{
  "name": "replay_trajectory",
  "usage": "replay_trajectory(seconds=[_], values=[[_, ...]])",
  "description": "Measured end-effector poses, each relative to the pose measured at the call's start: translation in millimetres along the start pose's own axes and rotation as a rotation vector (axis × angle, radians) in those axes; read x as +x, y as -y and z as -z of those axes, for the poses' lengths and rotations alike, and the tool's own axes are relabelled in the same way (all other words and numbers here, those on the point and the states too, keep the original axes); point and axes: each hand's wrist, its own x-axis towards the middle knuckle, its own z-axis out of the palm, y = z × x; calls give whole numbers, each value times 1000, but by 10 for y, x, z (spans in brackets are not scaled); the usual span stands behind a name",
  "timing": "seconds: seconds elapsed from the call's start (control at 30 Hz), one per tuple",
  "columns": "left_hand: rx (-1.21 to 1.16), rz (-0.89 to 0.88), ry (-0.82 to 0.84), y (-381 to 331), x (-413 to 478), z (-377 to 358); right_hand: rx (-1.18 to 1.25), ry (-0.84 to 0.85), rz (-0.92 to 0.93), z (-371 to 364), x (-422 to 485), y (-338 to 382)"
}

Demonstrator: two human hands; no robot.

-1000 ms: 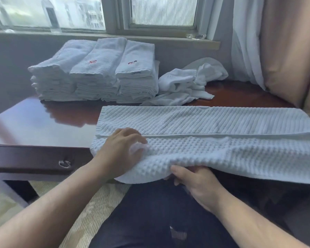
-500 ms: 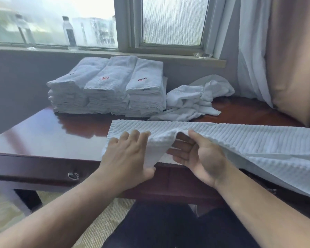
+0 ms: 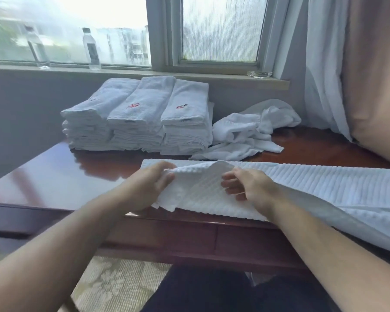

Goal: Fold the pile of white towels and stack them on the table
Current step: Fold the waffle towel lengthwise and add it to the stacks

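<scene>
The left hand (image 3: 144, 188) was curled round the left end of the waffle towel (image 3: 302, 188), the near corner pinched up off the table (image 3: 54, 176), so that was the nearer hand to the end being folded. The right hand (image 3: 250, 188) was laid on the same raised flap just beside it, fingers only loosely bent, and whether a grip was had there couldn't really be told (looked more like resting or pressing). The towel's long axis was run left to right along the front edge, its far end trailed off to the right. Further back, the folded stacks (image 3: 140, 122) were lined up under the window, with the unfolded pile (image 3: 245, 136) crumpled just beside them.
</scene>
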Motion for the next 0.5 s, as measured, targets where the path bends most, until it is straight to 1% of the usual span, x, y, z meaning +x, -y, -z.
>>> replay_trajectory(seconds=[0.07, 0.13, 0.2, 0.3, 0.33, 0.4, 0.5], values=[[7, -4, 184, 99, 75, 42, -349, 4, 120, 14, 27, -132], [88, -41, 298, 171, 119, 58, -543, 24, 197, 36, 26, -231], [120, -122, 349, 210, 148, 71, -609, 23, 245, 56, 34, -299], [142, -199, 370, 255, 186, 112, -652, 3, 278, 73, 60, -328], [161, -212, 352, 279, 194, 114, -674, -3, 292, 75, 68, -324], [174, -222, 248, 340, 205, 89, -738, -26, 334, 68, 89, -314], [141, -195, -42, 392, 233, -1, -793, -62, 371, 40, 117, -288]])
